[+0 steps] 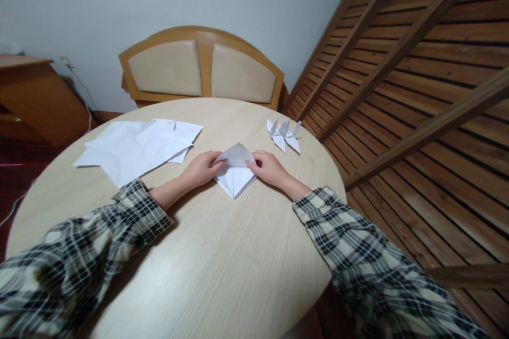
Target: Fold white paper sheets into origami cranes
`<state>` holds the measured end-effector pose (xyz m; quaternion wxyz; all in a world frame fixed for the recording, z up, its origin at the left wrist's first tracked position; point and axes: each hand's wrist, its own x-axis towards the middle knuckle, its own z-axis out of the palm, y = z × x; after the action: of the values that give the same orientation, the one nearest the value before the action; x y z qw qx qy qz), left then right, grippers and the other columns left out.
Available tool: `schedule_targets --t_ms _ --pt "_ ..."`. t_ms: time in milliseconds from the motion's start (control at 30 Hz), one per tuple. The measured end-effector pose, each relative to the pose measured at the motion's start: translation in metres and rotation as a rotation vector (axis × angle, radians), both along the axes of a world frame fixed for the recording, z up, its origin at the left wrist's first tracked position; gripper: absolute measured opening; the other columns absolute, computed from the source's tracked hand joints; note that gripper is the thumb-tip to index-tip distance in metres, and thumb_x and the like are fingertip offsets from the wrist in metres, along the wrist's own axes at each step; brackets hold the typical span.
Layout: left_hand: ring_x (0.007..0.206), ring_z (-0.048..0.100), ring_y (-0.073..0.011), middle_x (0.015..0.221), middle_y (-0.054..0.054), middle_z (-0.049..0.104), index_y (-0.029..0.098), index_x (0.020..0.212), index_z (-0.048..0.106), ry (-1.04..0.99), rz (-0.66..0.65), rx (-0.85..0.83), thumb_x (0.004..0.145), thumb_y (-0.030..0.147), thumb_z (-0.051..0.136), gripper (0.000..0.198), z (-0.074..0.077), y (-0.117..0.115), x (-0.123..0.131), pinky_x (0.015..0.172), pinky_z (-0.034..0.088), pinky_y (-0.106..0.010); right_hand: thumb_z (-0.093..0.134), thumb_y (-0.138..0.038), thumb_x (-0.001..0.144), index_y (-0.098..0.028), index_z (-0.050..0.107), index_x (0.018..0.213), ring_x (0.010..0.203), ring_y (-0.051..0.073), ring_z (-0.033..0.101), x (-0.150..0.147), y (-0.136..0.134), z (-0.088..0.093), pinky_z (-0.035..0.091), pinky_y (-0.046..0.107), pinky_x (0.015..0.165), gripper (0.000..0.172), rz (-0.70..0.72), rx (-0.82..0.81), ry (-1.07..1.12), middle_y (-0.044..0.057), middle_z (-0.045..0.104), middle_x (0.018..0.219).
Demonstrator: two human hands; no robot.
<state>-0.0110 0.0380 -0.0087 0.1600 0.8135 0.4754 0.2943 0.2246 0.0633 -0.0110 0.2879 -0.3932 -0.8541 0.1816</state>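
A white folded paper (235,179) lies near the middle of the round table, shaped like a diamond with one point toward me. Its upper flap is lifted, and a crease runn down the centre of the lower part. My left hand (202,168) pinches the left corner between thumb and fingers. On the opposite corner, my right hand (269,167) grips the paper the same way, thumb on top. The fingers beneath the paper are partly hidden. Beyond my right hand stand several folded paper cranes (283,135), close together.
Loose white paper sheets (135,145) overlap on the left of the pale round table (222,265). Past the far edge is a wooden headboard (207,63) with cream panels. A slatted wooden frame (417,116) leans along the right. A brown cabinet (40,100) stands at the left.
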Motion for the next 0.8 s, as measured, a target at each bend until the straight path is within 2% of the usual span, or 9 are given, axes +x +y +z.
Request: schedule_targets --t_ms 133,333,433,533,633,800 --pt "0.063 0.053 -0.0181 0.068 -0.006 0.061 0.018 0.073 0.058 -0.007 0.036 -0.051 0.093 0.048 0.042 0.039 0.0024 -0.0011 0.0019 0.06 0.04 -0.033 0.051 -0.021 0.088 -0.016 0.057 0.067 0.068 0.015 0.049 -0.0014 -0.0002 0.0002 0.034 0.027 0.066 0.022 -0.036 0.025 0.002 0.002 0.055 0.07" --pt "0.067 0.055 -0.0199 0.068 -0.005 0.059 0.019 0.067 0.051 -0.143 0.108 -0.149 0.097 0.053 0.023 0.053 -0.0004 0.0002 -0.0007 0.066 0.042 -0.033 0.052 -0.023 0.085 -0.016 0.058 0.068 0.065 0.014 0.048 0.0004 0.0026 -0.0041 0.032 0.026 0.062 0.019 -0.085 -0.017 0.09 0.001 0.056 0.068" --pt "0.075 0.058 -0.0205 0.076 -0.006 0.064 0.018 0.076 0.057 -0.229 0.051 -0.21 0.097 0.051 0.022 0.052 -0.0037 0.003 -0.0033 0.073 0.044 -0.032 0.052 -0.026 0.083 -0.016 0.056 0.066 0.062 0.013 0.046 0.0026 0.0045 -0.0059 0.03 0.025 0.059 0.021 -0.099 -0.073 0.13 -0.001 0.052 0.063" --pt "0.092 0.061 -0.0224 0.098 -0.009 0.07 0.018 0.091 0.064 -0.252 0.002 -0.215 0.096 0.047 0.029 0.045 -0.0045 0.0049 -0.0049 0.086 0.044 -0.032 0.052 -0.027 0.083 -0.015 0.056 0.065 0.061 0.012 0.045 0.0043 0.0055 -0.0059 0.03 0.025 0.058 0.021 -0.1 -0.103 0.152 -0.001 0.051 0.063" --pt "0.105 0.06 -0.0235 0.116 -0.011 0.068 0.018 0.108 0.064 -0.249 -0.034 -0.205 0.095 0.041 0.035 0.04 -0.0036 0.0051 -0.0056 0.095 0.042 -0.033 0.052 -0.028 0.082 -0.015 0.057 0.066 0.062 0.012 0.045 0.0052 0.0056 -0.0048 0.031 0.025 0.059 0.021 -0.096 -0.114 0.157 -0.001 0.054 0.064" --pt "0.108 0.06 -0.024 0.117 -0.011 0.068 0.019 0.113 0.064 -0.202 -0.1 -0.189 0.094 0.038 0.039 0.038 -0.0027 0.0047 -0.0055 0.096 0.043 -0.035 0.053 -0.029 0.081 -0.015 0.061 0.07 0.063 0.012 0.047 0.0057 0.0051 -0.0031 0.033 0.025 0.06 0.019 -0.09 -0.15 0.198 0.001 0.058 0.067"
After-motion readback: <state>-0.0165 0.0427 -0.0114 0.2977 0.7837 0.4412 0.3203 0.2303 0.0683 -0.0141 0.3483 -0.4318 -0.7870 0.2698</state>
